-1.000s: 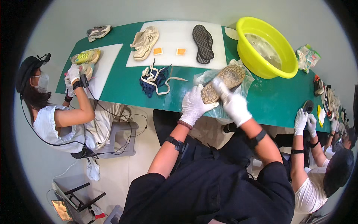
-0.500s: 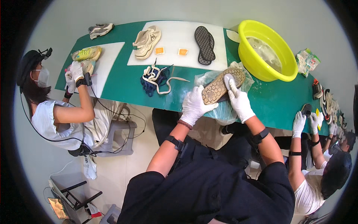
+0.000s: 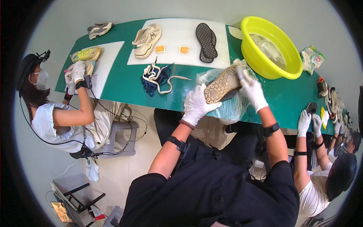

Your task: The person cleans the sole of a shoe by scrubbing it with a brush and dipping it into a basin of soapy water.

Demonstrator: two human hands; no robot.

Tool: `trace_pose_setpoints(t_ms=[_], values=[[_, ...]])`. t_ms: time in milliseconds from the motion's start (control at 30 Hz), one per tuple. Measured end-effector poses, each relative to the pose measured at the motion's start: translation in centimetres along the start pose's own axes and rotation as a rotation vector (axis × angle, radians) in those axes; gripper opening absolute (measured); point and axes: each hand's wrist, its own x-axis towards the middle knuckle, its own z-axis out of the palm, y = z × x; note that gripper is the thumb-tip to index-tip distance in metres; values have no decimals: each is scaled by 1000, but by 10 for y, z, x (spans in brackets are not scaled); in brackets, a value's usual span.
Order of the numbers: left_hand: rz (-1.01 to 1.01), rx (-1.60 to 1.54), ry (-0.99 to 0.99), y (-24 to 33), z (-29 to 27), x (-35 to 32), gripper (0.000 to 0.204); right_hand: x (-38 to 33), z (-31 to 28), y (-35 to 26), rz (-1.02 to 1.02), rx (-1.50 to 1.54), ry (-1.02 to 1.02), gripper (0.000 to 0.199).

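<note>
A shoe (image 3: 222, 85) is turned with its tan, ring-patterned sole upward, above crumpled clear plastic (image 3: 231, 113) at the table's near edge. My left hand (image 3: 196, 104), in a white glove, is closed round the shoe's lower left end. In my gloved right hand (image 3: 252, 89) is a pale oval brush-like tool (image 3: 241, 71), blurred by motion, at the sole's upper right end. Its working side is hidden. Left of my hands, white shoelaces (image 3: 153, 77) lie over a dark blue mesh bundle (image 3: 150, 87).
Beyond the shoe stands a yellow-green basin (image 3: 245, 47) of cloudy water. A beige sneaker (image 3: 148, 41), two orange-and-white packets and dark insoles (image 3: 206, 42) lie on a white mat (image 3: 174, 30). Co-workers sit left and right, handling shoes.
My right hand has moved right with the pale tool, from the middle of the sole to its upper right end. My left hand keeps its hold on the shoe.
</note>
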Motion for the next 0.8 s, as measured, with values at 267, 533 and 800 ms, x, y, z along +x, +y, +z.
trace_pose_setpoints(t_ms=[267,533,800], values=[[0,4,18,1,-1,3,94,-20,22,14,-117,-300,29,53],[3,-4,-11,2,1,1,94,3,-2,19,18,-213,178,53],[-30,4,-44,6,-4,2,93,22,-13,16,-74,-202,150,51]])
